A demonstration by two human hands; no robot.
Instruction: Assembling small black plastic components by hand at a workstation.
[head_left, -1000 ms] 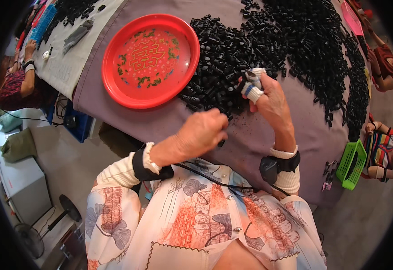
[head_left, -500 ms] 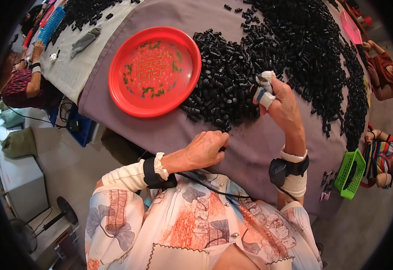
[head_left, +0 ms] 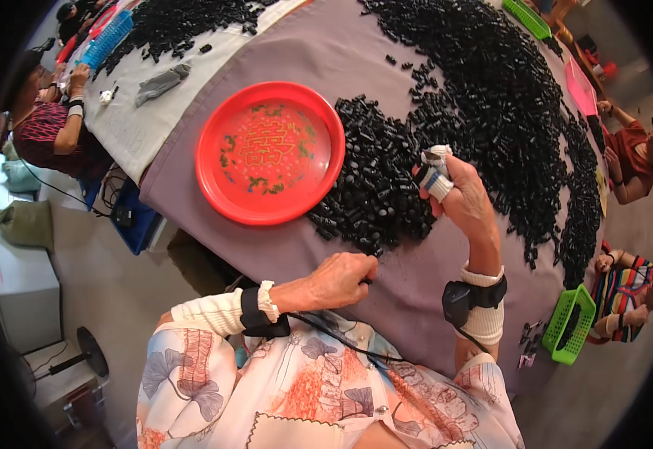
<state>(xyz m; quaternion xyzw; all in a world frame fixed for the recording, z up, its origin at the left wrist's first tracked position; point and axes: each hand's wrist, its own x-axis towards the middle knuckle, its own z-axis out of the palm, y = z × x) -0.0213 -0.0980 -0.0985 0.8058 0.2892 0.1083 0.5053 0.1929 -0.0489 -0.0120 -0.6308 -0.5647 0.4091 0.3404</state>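
Observation:
My left hand (head_left: 334,281) is closed near the front edge of the cloth-covered table, with the end of a small black part (head_left: 367,281) just showing at its fingertips. Above the near edge of a heap of small black cylindrical parts (head_left: 375,179), my right hand (head_left: 462,193) is bent with its fingers pinched together. White cloth covers (head_left: 435,182) wrap some of its fingers, and a greyish patch shows at the tips. Whatever that pinch holds is too small to make out. Left of the heap lies an unfilled round red plastic tray (head_left: 206,161).
The black heap spreads far back and right over the purplish tablecloth (head_left: 184,191). A green basket (head_left: 562,348) holds some black parts at the right edge, near small tools (head_left: 528,340). Other people sit at left and right. A grey cloth (head_left: 163,84) lies on the pale neighbouring table.
The whole view has shifted, so the table and tray sit lower in the picture. Both hands keep nearly the same pose, still closed.

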